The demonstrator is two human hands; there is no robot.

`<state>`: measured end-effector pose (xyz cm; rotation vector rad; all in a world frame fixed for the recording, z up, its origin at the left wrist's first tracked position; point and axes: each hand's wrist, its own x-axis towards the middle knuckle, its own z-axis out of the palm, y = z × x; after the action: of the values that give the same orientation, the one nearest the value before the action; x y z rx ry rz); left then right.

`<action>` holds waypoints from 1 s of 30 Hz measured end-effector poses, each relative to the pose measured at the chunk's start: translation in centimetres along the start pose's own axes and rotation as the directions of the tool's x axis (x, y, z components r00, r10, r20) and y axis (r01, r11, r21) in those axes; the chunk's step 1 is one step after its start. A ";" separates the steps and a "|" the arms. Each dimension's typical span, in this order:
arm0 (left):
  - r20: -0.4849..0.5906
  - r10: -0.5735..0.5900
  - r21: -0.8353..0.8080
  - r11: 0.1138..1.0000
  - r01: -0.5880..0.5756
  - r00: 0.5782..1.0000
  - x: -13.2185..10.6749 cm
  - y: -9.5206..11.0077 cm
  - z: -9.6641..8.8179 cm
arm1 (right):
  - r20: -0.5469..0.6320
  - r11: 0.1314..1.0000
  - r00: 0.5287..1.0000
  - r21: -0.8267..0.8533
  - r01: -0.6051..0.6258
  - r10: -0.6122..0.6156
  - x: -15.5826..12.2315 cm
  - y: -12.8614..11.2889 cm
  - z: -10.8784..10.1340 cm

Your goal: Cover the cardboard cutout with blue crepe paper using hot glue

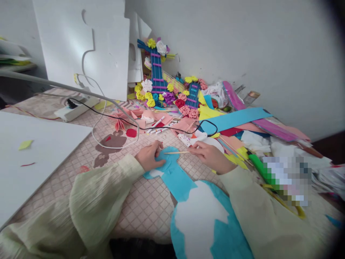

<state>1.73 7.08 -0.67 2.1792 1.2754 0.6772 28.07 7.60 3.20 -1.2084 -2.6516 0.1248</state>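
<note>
My left hand (149,157) presses closed fingers on the top of a blue guitar-shaped paper cutout (178,178) that lies on a white foam shape (198,212) in front of me. My right hand (209,153) pinches a thin wooden stick (176,153) that lies across the cutout's narrow neck, its tip close to my left fingers. Both arms wear pale green sleeves.
A heap of paper roses, blue ladder-like pieces (157,70) and coloured sheets fills the far corner. A white power strip (74,108) with black and white cables sits at the left. White foam boards (88,46) lean on the wall; a large white board (32,154) lies at left.
</note>
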 end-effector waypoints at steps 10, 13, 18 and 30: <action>0.021 -0.024 0.038 0.999 0.023 0.999 0.0 0.4 -0.3 | -0.053 0.999 0.999 -0.039 -0.003 0.001 -1.2 -0.2 -0.5; 0.028 -0.021 0.058 0.998 0.020 0.999 0.0 0.3 -0.4 | -0.088 0.999 0.996 -0.041 -0.006 0.002 -1.3 -0.5 -0.6; 0.037 -0.024 0.081 0.997 0.021 0.999 0.0 0.3 -0.3 | -0.043 0.998 0.999 -0.055 0.005 -0.007 -1.8 -0.8 -0.5; 0.034 -0.014 0.074 0.997 0.011 0.999 0.0 0.2 -0.3 | -0.103 0.998 0.993 -0.027 -0.058 0.055 -2.6 -1.3 -1.0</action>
<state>1.71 7.08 -0.30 2.2302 1.3145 0.5933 28.98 4.79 3.94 -1.2640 -2.5414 0.0316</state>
